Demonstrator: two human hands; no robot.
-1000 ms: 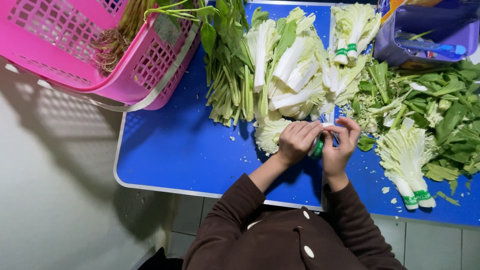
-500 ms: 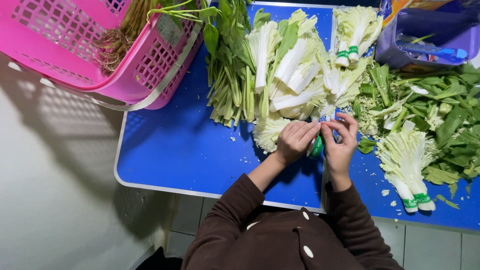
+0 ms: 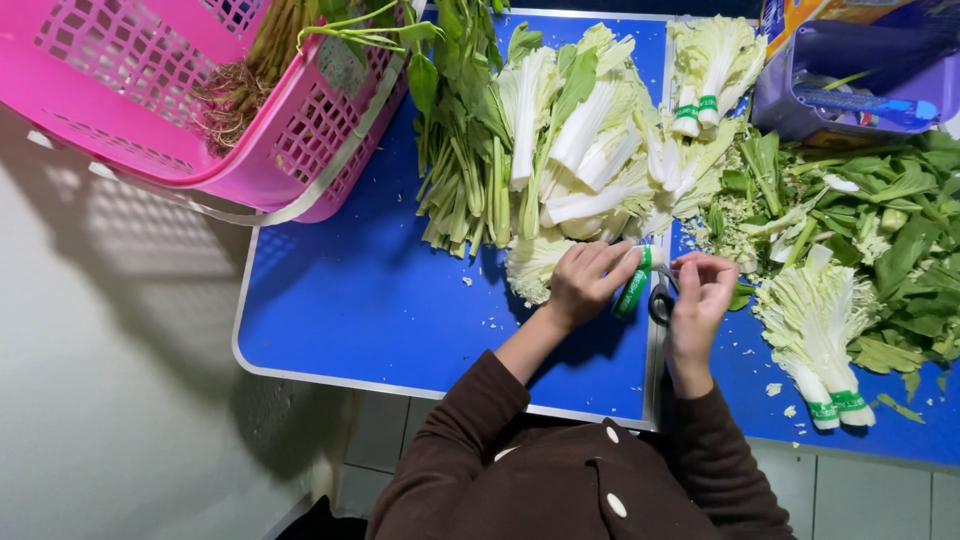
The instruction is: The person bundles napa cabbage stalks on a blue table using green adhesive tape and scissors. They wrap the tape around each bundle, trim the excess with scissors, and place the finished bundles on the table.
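Observation:
My left hand is closed over the stem end of a pale napa cabbage bunch, right by its green tape band. That bunch lies on the blue table with its leaves pointing left. My right hand holds small dark-handled scissors against the band. The two hands almost touch. Brown sleeves cover both forearms.
A pink basket with rooted greens hangs over the table's far left corner. Long green stalks and a heap of white-stemmed cabbages lie behind my hands. To the right are taped bunches, loose green leaves and a purple bag.
Both hands stay at the banded stem. My right hand has dropped slightly toward me, and the scissors' dark handle now shows between the hands.

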